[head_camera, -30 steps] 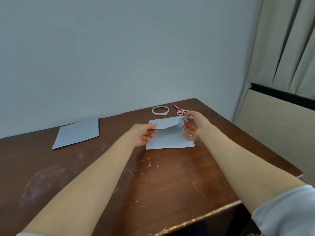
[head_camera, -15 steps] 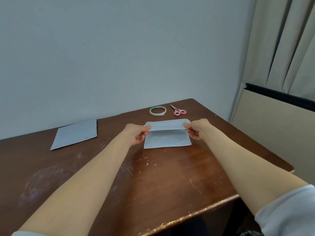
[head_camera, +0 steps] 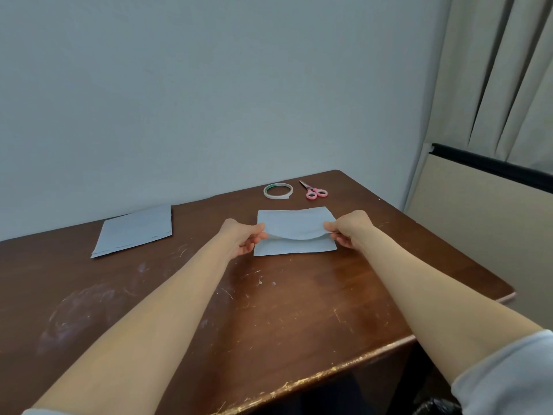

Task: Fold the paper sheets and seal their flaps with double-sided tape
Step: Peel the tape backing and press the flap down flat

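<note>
Fingers (head_camera: 258, 227) on flap (head_camera: 294, 225), both ends

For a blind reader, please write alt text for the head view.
The left hand and right hand pinch the flap ends of a blue paper sheet on a table. A tape roll and pink scissors lie beyond, a second sheet at left.

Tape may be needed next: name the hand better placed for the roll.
Probably left: the tape roll lies beyond the sheet's left half, nearer the left hand than the right hand; both pinch the flap.
</note>
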